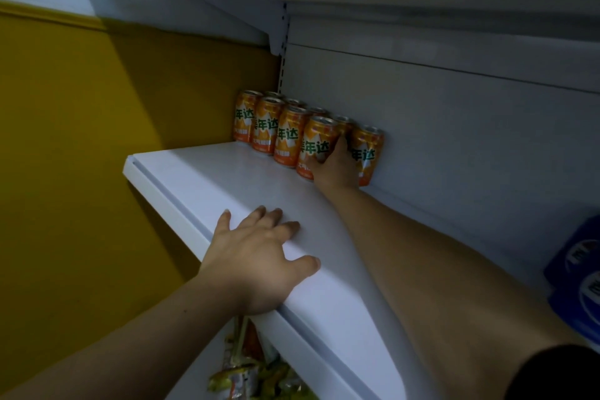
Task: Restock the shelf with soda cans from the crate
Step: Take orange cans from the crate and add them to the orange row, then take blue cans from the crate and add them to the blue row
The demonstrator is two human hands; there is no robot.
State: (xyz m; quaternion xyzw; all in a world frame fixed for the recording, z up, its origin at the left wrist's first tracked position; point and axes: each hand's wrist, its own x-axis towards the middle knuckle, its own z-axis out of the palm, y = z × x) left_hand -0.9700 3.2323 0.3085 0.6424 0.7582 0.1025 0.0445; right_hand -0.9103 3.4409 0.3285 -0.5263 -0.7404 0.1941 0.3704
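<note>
Step in hand: placing. The right hand (334, 167) is wrapped round an orange aluminium soda can (316, 144) at the far back of the white metal shelf (201, 178). It is slotting the can into the front row, against the two-deep block of matching orange cans (269, 127). One more stands just right of the hand. The left hand (259, 265) lies flat on the near shelf edge, fingers spread, holding nothing. The base is probably seated, but the hand hides it. Next: release, withdraw without clipping neighbours, fetch another can. The crate is out of view.
</note>
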